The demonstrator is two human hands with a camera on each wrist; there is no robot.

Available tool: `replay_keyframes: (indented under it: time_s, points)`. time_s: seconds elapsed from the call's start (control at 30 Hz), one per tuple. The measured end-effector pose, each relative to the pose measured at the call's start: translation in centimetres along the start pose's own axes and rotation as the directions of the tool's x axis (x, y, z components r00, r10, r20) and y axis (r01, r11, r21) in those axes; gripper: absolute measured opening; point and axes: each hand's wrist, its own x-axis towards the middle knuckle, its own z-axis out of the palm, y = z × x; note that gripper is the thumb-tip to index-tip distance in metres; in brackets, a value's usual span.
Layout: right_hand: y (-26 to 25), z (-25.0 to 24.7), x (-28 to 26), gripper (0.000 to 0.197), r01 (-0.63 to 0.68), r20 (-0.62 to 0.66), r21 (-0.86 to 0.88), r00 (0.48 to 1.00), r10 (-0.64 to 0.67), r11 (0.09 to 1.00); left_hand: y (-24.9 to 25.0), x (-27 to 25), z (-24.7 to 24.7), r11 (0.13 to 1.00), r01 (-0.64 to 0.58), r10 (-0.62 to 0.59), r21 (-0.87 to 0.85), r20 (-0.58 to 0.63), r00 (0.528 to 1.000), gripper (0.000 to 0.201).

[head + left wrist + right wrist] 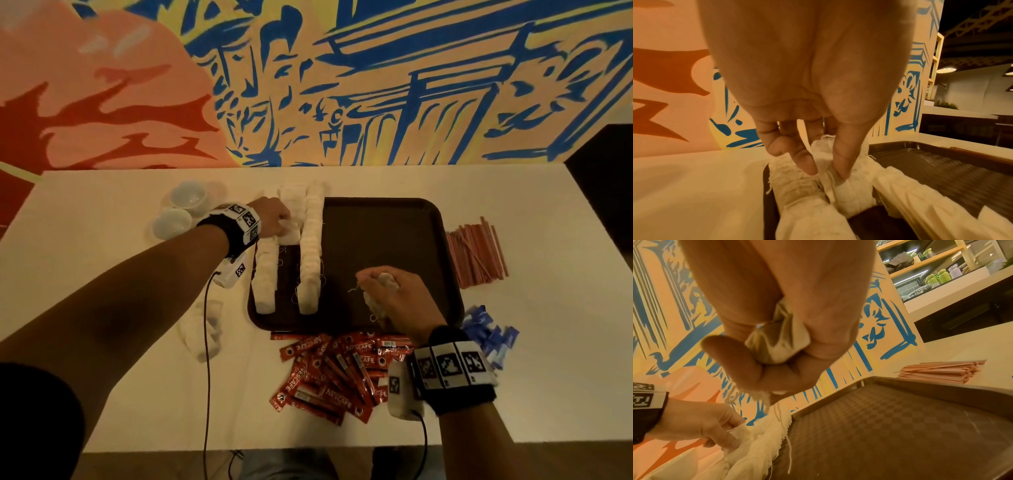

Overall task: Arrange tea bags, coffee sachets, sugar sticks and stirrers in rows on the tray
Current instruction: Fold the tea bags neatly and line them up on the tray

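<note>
A dark brown tray (383, 240) lies on the white table with two rows of white tea bags (311, 246) along its left side. My left hand (274, 219) pinches a tea bag (840, 185) at the far end of the left row (265, 270) between thumb and fingertips (807, 164). My right hand (390, 291) hovers above the tray's near middle, fist closed round a bunch of tea bags (777, 337), strings dangling. Red coffee sachets (339, 370) are heaped in front of the tray, pink stirrers (478, 255) lie at its right, blue sugar sticks (486, 332) at the near right.
Two clear plastic tubs (181, 209) stand at the far left of the table. More loose tea bags (205, 329) lie left of the tray. A painted wall runs along the table's far edge. The tray's right half (900, 426) is bare.
</note>
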Motion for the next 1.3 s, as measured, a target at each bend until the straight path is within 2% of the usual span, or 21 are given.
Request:
replay_keyframes:
  time_s: [0.3,0.43,0.53,0.63,0.77,0.87,0.93,1.07,1.23,1.3]
  points:
    - [0.3,0.3,0.3,0.014,-0.029,0.023,-0.003,0.999,0.029,1.0,0.3,1.5,0.5,1.0,-0.006,0.006,0.021,-0.013,1.0,0.045]
    - [0.2,0.4,0.4,0.014,-0.035,0.022,0.006,0.999,0.034,0.999,-0.1,1.6,0.2,0.999,0.021,-0.027,-0.039,-0.167,0.986,0.026]
    - [0.1,0.7,0.3,0.015,-0.024,0.021,0.011,0.999,0.024,1.0,-0.1,1.0,0.2,0.996,0.025,-0.046,-0.082,-0.255,0.966,0.02]
    - [0.2,0.9,0.2,0.015,-0.011,0.025,0.005,1.0,0.01,1.0,0.1,0.2,0.8,0.995,0.026,-0.043,-0.095,-0.186,0.982,0.009]
    - [0.3,0.9,0.1,0.014,-0.009,0.022,0.016,1.0,0.008,1.0,0.2,-0.5,2.0,0.999,-0.039,0.039,-0.029,-0.012,0.999,0.014]
    - [0.3,0.9,0.0,0.014,0.001,0.02,0.015,1.0,-0.001,1.0,0.7,-0.8,2.3,0.998,-0.06,0.058,0.033,0.059,0.997,0.008]
    - [0.2,0.9,-0.1,0.015,0.01,0.021,0.008,1.0,-0.01,1.0,0.8,-0.7,2.4,0.998,-0.047,0.044,0.052,0.066,0.997,0.011]
    - [-0.2,0.8,-0.2,0.016,0.018,0.016,0.016,1.0,-0.018,1.0,1.1,-0.9,2.3,0.999,0.0,-0.003,0.055,0.046,0.999,0.039]
    - [-0.8,0.8,-0.7,0.013,0.003,0.023,0.073,1.0,-0.005,0.997,1.6,-1.8,1.5,0.998,0.017,-0.022,0.064,0.08,0.997,0.053]
    - [-1.2,0.6,-1.2,0.014,0.006,0.044,0.123,0.999,-0.012,0.992,1.8,-2.5,0.7,1.0,0.022,-0.023,0.016,0.049,0.999,0.055]
